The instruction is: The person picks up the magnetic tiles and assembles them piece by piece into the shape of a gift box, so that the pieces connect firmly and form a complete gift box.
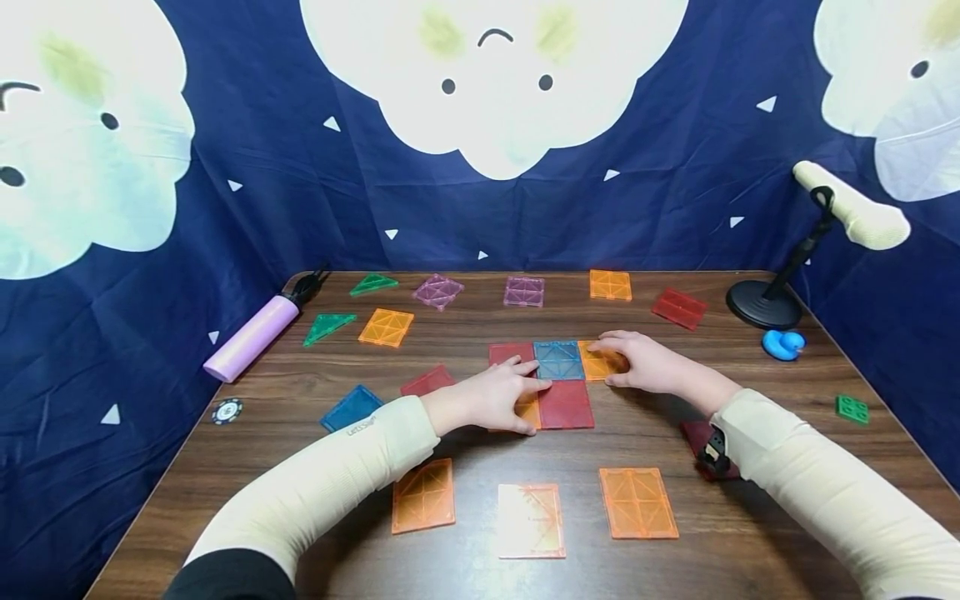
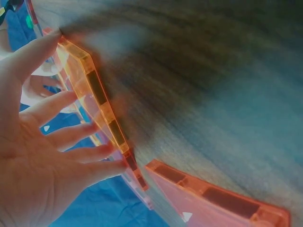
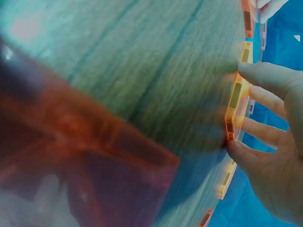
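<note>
Magnetic tiles lie edge to edge mid-table in the head view. At the back are a red tile (image 1: 506, 353), a blue tile (image 1: 558, 360) and an orange tile (image 1: 595, 364). In front are another orange tile (image 1: 530, 410), partly hidden by my left hand (image 1: 504, 396), and a red tile (image 1: 567, 406). My left fingers spread straight over the group, thumb at the front orange tile's near corner. My right hand (image 1: 648, 362) holds the right-end orange tile, its thumb at the near edge and fingers farther back, also seen in the right wrist view.
Loose orange tiles (image 1: 639, 503) lie along the front. Beneath the right forearm is a dark red tile (image 1: 705, 450). Purple, green, orange and red tiles are scattered behind. At the edges are a pink cylinder (image 1: 253, 337), a black stand (image 1: 765, 304), and a blue duck (image 1: 783, 344).
</note>
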`<state>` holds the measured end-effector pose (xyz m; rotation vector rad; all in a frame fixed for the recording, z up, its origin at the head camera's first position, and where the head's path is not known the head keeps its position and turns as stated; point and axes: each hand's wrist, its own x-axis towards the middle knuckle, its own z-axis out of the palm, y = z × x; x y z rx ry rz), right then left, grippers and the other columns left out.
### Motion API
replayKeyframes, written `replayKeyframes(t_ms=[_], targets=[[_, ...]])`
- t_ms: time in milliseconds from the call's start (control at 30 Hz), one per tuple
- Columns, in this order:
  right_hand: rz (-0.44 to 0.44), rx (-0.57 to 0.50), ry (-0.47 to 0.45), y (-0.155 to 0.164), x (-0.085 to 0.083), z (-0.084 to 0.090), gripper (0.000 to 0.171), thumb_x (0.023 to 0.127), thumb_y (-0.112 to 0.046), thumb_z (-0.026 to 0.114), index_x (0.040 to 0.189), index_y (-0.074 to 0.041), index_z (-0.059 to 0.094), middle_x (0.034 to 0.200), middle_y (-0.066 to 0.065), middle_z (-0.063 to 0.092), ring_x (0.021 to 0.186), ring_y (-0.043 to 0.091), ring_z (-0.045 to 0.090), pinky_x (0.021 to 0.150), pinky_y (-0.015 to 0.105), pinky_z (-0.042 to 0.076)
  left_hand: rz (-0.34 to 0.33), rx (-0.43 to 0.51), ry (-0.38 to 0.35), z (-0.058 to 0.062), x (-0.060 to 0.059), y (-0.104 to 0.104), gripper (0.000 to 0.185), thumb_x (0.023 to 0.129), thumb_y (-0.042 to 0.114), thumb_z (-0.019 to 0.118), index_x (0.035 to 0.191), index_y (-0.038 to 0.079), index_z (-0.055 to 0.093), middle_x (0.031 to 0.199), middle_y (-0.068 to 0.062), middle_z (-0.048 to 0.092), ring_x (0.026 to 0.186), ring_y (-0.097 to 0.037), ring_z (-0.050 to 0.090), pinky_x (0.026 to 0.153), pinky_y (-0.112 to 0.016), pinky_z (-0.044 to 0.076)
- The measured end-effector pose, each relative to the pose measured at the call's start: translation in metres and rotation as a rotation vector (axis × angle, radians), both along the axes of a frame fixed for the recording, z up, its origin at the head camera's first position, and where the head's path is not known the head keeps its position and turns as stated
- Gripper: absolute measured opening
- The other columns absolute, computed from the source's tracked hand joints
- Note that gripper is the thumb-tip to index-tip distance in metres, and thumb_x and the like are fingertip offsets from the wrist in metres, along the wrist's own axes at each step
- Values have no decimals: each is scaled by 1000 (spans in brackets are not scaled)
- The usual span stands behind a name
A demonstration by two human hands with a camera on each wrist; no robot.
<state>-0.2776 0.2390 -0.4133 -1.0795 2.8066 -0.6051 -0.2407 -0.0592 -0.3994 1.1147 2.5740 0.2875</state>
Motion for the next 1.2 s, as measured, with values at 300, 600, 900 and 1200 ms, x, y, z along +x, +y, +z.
replayKeyframes(t_ms=[300, 600, 900, 1200], targets=[[-1, -10, -17, 12, 3, 1, 59, 88, -16, 81, 138, 3, 59, 142, 33, 50, 130, 52, 47, 106, 65, 37, 7, -6, 3, -1, 0, 2, 75, 88, 41, 80, 153, 18, 49, 163, -18, 30, 148, -47, 24, 115, -61, 27], [-60, -109, -147, 61, 33, 17, 40, 85, -19, 85, 118, -5, 68, 117, 8, 69, 110, 30, 63, 93, 51, 51, 13, -7, 2, -4, 0, 1, 76, 88, 42, 80, 154, 19, 49, 164, -16, 30, 149, -45, 23, 116, -60, 25], [-43, -106, -164, 103, 66, 11, 33, 77, -20, 90, 93, -17, 60, 90, -6, 57, 79, 11, 52, 67, 28, 46, 23, -11, -8, -3, -1, -1, 76, 89, 42, 79, 155, 19, 48, 165, -15, 28, 150, -44, 21, 117, -61, 24], [-99, -60, -66, 96, 64, 2, 35, 76, -20, 91, 88, -20, 59, 86, -7, 51, 80, 12, 47, 68, 28, 42, 16, -1, -9, -3, 1, 0, 76, 89, 42, 79, 154, 18, 48, 164, -16, 29, 150, -45, 21, 117, -61, 24]])
